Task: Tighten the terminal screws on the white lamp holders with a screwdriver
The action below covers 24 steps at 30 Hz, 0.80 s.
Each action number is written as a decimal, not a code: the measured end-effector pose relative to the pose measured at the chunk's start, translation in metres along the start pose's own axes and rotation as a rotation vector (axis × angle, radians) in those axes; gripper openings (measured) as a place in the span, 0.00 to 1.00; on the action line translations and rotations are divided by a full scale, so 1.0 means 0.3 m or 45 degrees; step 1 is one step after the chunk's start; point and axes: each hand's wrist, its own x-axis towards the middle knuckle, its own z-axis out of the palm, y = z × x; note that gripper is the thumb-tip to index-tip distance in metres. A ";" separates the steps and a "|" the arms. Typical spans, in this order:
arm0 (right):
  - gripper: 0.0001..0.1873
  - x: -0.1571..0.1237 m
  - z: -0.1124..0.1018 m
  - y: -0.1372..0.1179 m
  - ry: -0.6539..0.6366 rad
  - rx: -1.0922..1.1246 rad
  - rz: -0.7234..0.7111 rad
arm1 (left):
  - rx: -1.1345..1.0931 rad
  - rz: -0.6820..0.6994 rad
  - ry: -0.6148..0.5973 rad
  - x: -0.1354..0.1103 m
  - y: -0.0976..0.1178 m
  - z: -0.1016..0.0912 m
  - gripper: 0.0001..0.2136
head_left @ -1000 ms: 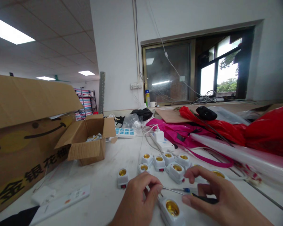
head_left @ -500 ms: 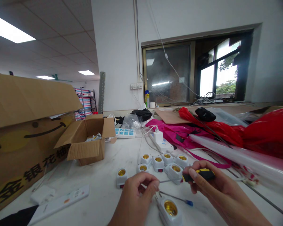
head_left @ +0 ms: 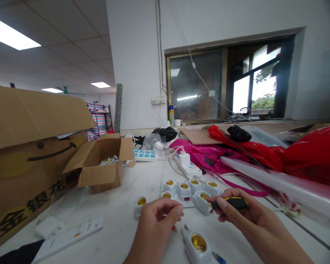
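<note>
- Cardboard box [head_left: 30,146], big, printed, fills the table's [head_left: 121,216] left edge; smaller open carton [head_left: 101,165] just beside it.
- Red plastic bags [head_left: 305,154] and a clear tube [head_left: 277,183] along the right edge.
- Right hand [head_left: 253,223] near the front edge, closed around the black-and-yellow screwdriver [head_left: 231,202] handle, shaft pointing left.
- Left hand [head_left: 156,223] at front centre, fingertips pinched narrow at the shaft tip; what they pinch cannot be told.
- White lamp sockets [head_left: 189,185] clustered mid-table behind the hands; one socket [head_left: 198,244] at the front edge, between the hands, below the screwdriver.
</note>
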 end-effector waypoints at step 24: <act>0.30 -0.006 0.017 -0.015 0.038 0.017 0.021 | -0.082 -0.013 0.072 -0.014 0.036 0.020 0.15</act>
